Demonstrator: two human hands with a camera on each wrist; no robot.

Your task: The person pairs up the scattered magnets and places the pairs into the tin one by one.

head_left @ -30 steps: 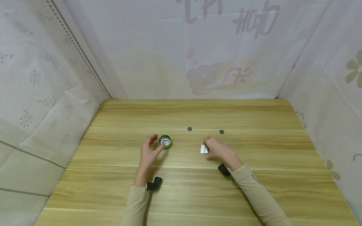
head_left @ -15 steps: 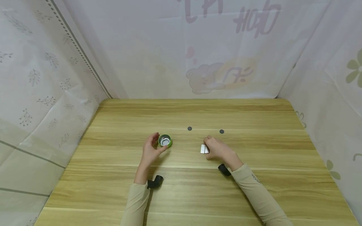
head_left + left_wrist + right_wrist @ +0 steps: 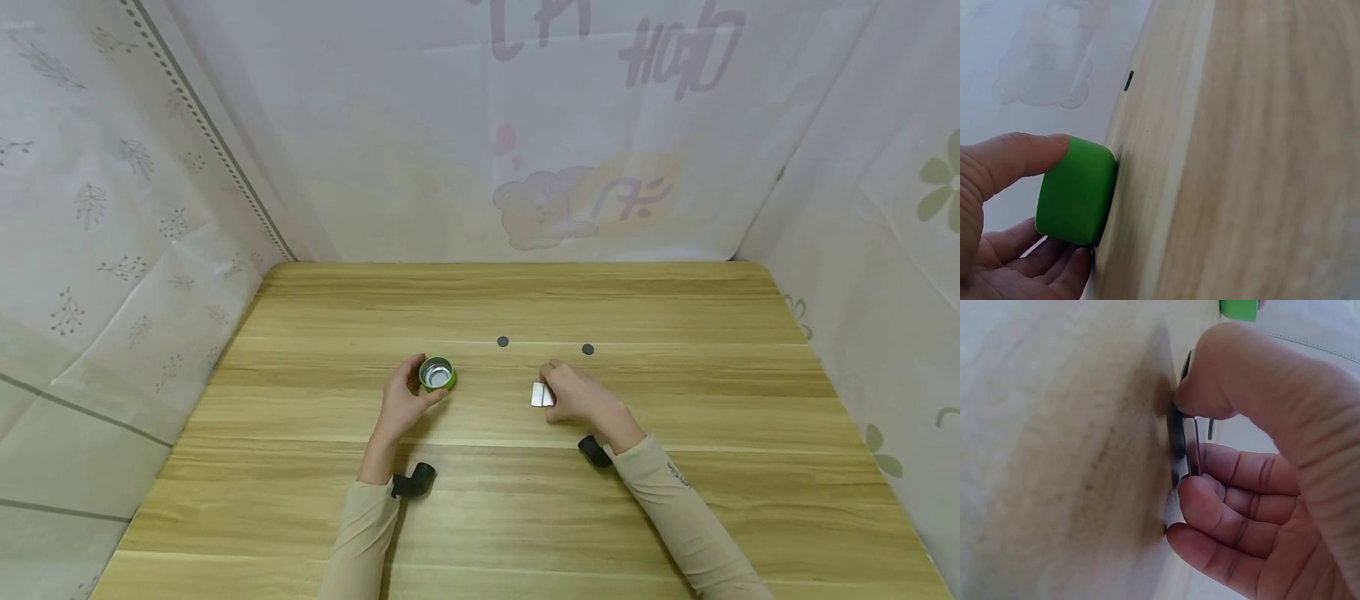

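My left hand (image 3: pixel 401 408) holds a small round green tin (image 3: pixel 1075 190) with a shiny silver inside, its mouth facing up. In the left wrist view the thumb lies on one side of the wall and the fingers curl at the other, with the tin's base right at the table. To the right, my right hand (image 3: pixel 577 396) pinches a small flat silver rectangular piece (image 3: pixel 537 395) crossed by a dark line. Edge-on in the right wrist view, this piece (image 3: pixel 1191 447) is thin and metallic, close against the table, the thumb and fingers at its edges. My hand hides its right part.
Two small dark discs lie on the wooden table (image 3: pixel 487 517) beyond the hands, one disc (image 3: pixel 503 342) in the middle and another disc (image 3: pixel 588 349) farther right. Black wrist fittings (image 3: pixel 415 481) sit by the sleeves. Patterned cloth hangs behind and at both sides.
My left thumb has moved from over the tin's mouth to its near side, and the fingers have come in against the tin. My right hand and the silver piece stay where they were.
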